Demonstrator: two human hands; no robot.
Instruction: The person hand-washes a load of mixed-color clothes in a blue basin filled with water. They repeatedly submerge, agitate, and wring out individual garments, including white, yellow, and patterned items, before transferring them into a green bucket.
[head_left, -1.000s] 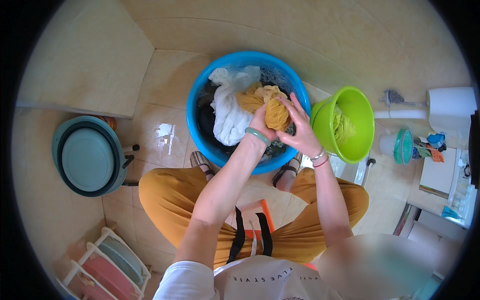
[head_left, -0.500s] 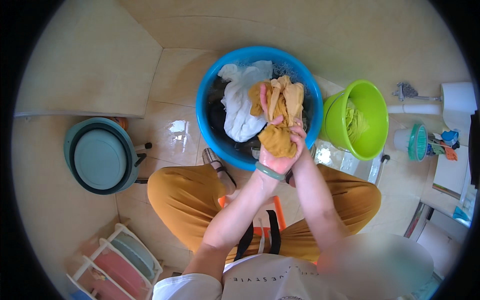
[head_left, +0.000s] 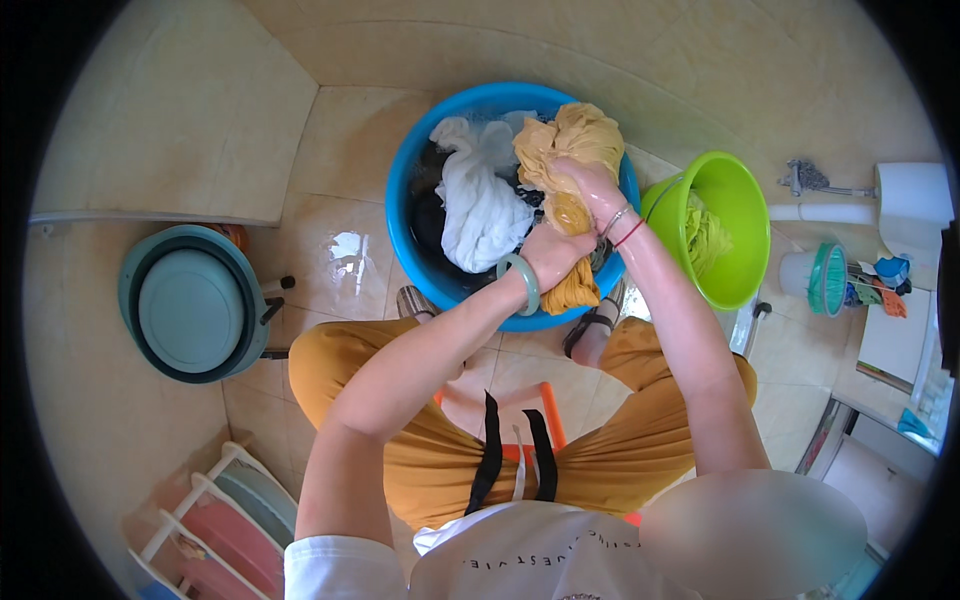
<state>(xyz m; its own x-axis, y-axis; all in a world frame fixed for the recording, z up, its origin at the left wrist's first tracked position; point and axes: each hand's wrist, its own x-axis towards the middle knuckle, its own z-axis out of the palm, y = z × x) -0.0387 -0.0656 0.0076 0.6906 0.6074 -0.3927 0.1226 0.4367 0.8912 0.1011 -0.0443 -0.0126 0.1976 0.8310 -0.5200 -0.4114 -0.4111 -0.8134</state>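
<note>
A wet mustard-yellow garment (head_left: 578, 135) is bunched over the right side of a large blue basin (head_left: 400, 240). My left hand (head_left: 558, 255), a pale green bangle at its wrist, is closed around the lower part, and a fold hangs below it. Farther up the cloth, my right hand (head_left: 590, 188) grips it near the large pale yellow bunch. The two hands are close together, with a twisted length between them. White cloth (head_left: 482, 205) lies beside them in the basin, over dark cloth (head_left: 430, 222).
To the right stands a lime-green bucket (head_left: 735, 275) with yellow-green cloth (head_left: 705, 235) inside. Grey-blue stacked basins (head_left: 190, 315) are at the left. A white rack (head_left: 215, 490) holding pink and grey basins is at lower left. An orange stool (head_left: 545, 410) shows between my legs.
My hands have shifted from a bundled grip near the basin's front edge. The right hand has moved up and away along the garment, and its pale bunch now sits higher at the far right rim.
</note>
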